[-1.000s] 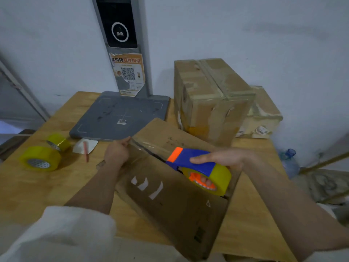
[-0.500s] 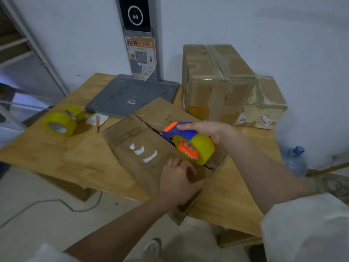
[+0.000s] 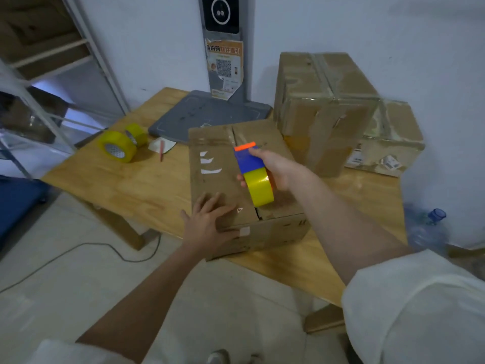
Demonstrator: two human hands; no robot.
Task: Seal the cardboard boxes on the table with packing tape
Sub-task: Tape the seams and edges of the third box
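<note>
The right hand (image 3: 278,168) grips the tape dispenser (image 3: 253,174) over the centre seam of the near box (image 3: 217,179) at the table (image 3: 131,185) edge, while the left hand (image 3: 210,224) presses flat, fingers spread, on the near flap. Best to keep that flap pinned and run straight along the seam. Count: three boxes, two spare tape rolls (image 3: 118,145), one dispenser.

A pale bluish wall (image 3: 393,35) stands behind the wooden table (image 3: 126,185). The floor (image 3: 65,285) has light tiles, with a dark cable (image 3: 78,248) on it. A metal shelf rack (image 3: 52,74) stands at left. The light is dim.
</note>
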